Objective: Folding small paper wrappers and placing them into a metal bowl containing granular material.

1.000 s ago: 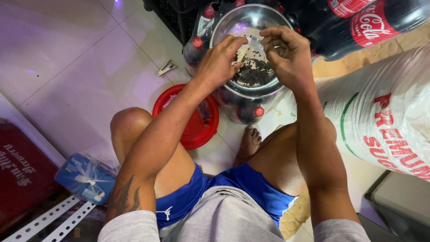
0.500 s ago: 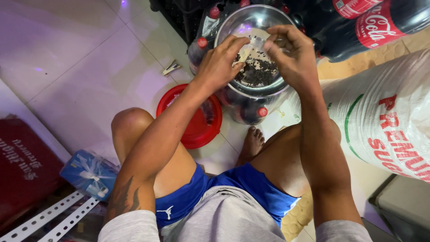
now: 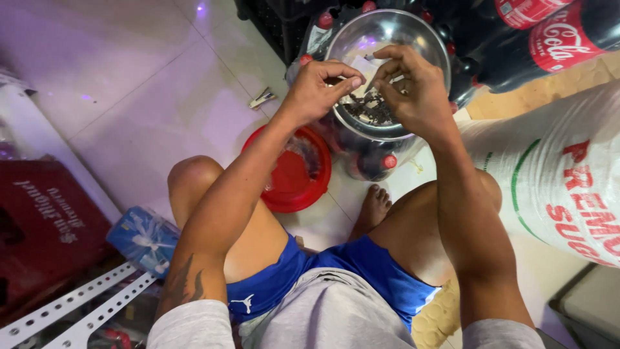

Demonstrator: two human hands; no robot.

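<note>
I sit over a shiny steel bowl (image 3: 361,39) that rests on a pack of dark soda bottles (image 3: 371,161). Small dark bits (image 3: 371,113) lie in the bowl's bottom. My left hand (image 3: 316,90) and my right hand (image 3: 413,90) meet above the bowl, and together their fingertips pinch a small white paper packet (image 3: 363,68). Most of the packet is hidden behind my fingers.
A red round lid (image 3: 290,174) lies on the white tile floor by my left knee. A big white sack (image 3: 555,181) lies at the right, large soda bottles (image 3: 549,39) at the top right. A dark red crate (image 3: 39,220), a blue plastic pack (image 3: 142,239) and slotted metal rails (image 3: 71,310) are at the left.
Both hands have risen a little over the bowl and drawn closer at the fingertips around the white packet. The camera has shifted slightly.
</note>
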